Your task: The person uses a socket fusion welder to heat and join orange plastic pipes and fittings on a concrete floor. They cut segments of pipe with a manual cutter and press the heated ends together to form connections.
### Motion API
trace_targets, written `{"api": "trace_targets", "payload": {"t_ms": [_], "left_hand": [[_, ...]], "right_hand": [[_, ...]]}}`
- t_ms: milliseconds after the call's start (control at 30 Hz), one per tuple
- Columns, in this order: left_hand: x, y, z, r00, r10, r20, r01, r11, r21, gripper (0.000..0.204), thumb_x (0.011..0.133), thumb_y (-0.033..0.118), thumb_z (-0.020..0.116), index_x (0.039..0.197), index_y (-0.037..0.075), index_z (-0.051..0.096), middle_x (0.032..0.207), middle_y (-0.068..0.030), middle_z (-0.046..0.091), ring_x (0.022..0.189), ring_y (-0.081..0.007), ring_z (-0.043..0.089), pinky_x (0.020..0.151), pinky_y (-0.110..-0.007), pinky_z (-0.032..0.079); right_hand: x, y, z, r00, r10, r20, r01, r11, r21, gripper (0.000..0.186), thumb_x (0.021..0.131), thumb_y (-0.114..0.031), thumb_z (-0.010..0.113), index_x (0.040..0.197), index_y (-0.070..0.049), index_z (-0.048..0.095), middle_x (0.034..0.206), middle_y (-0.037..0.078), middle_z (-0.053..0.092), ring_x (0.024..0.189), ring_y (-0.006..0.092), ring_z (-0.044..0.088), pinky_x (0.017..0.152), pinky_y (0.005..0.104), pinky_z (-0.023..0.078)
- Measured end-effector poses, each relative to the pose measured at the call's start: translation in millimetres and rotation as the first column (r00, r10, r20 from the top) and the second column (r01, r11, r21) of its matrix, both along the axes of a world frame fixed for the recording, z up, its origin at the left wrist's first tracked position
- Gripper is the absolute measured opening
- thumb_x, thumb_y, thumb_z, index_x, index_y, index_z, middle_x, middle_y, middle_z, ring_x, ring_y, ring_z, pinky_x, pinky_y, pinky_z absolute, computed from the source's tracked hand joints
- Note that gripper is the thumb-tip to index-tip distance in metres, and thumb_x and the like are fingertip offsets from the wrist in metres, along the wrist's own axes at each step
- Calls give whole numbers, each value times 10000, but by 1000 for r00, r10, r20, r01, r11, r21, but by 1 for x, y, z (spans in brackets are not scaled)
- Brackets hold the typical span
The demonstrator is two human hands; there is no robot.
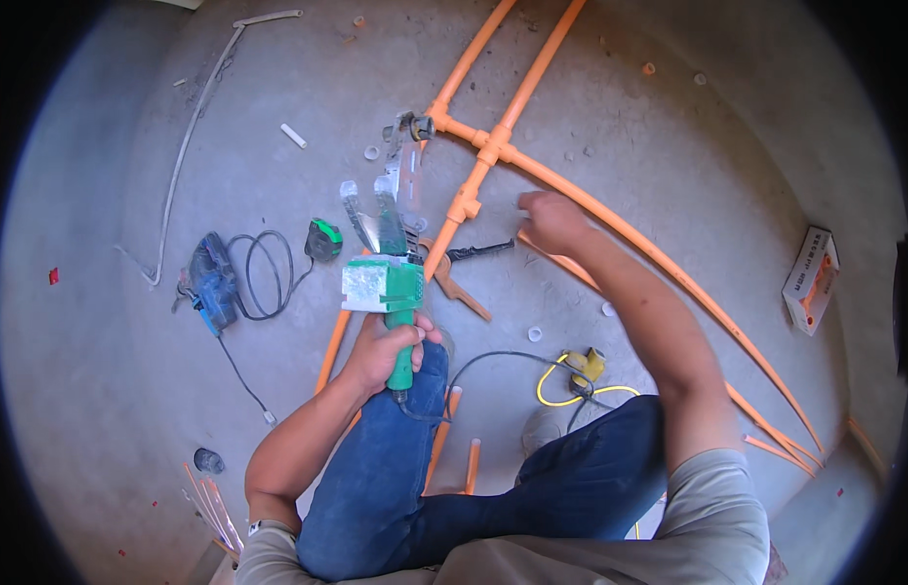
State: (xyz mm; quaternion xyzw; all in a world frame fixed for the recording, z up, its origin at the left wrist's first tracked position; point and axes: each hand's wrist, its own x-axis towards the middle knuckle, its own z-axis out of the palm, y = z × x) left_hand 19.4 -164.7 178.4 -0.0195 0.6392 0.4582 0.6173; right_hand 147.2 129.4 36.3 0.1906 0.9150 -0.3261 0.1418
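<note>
Head view: I see the left hand [381, 351] closed around a green, boxy handheld tool [403, 283], metal prongs [389, 219] aimed ahead; between the hands, an orange plastic tee fitting [464, 206] lies nearer the curled right hand [554, 222], grip unclear, its pipe [529, 88] slanting away rightward.

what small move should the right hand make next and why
Probably close the right hand around the short orange pipe length just beside it: that piece is within easy reach, though whether the fingers already touch it is unclear. The left hand is occupied gripping the green-handled tool, so the right seems the better one to take it.
</note>
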Motion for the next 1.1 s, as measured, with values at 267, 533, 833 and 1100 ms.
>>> {"api": "trace_targets", "payload": {"t_ms": [267, 533, 833, 1100], "left_hand": [[22, 13, 25, 979, -120, 165, 133, 988, -73, 148, 878, 90, 594, 983, -12, 570, 840, -136, 653, 574, -158, 615, 495, -298, 495], [41, 23, 20, 901, -331, 282, 400, 885, -238, 123, 865, 119, 622, 809, 13, 596, 670, -49, 572, 527, -131, 570, 482, -289, 474], [27, 19, 7, 894, -338, 295, 428, 839, -335, 99, 856, 111, 612, 888, 20, 589, 698, -49, 564, 532, -141, 557, 474, -291, 473], [18, 20, 1, 902, -317, 293, 415, 824, -385, 119, 862, 143, 644, 842, 30, 611, 703, -52, 586, 558, -146, 578, 477, -296, 483]], "right_hand": [[162, -20, -24, 913, -71, 401, -42, 963, 266, 299, 842, -230, 679, 1058, -42, 595, 1072, 146, 642, 1079, 316, 607, 836, 481, 522], [208, -1, 34, 873, -469, 132, 457, 883, 109, 335, 915, -371, 626, 959, -45, 560, 908, 180, 641, 849, 398, 623, 729, 485, 492], [268, -20, 33, 860, -491, 139, 484, 871, 86, 371, 911, -412, 633, 974, -47, 611, 881, 164, 645, 836, 397, 627, 714, 475, 496], [270, -28, 20, 868, -482, 118, 478, 876, 64, 379, 916, -415, 624, 971, -41, 628, 872, 170, 648, 818, 391, 636, 705, 468, 500]]}}
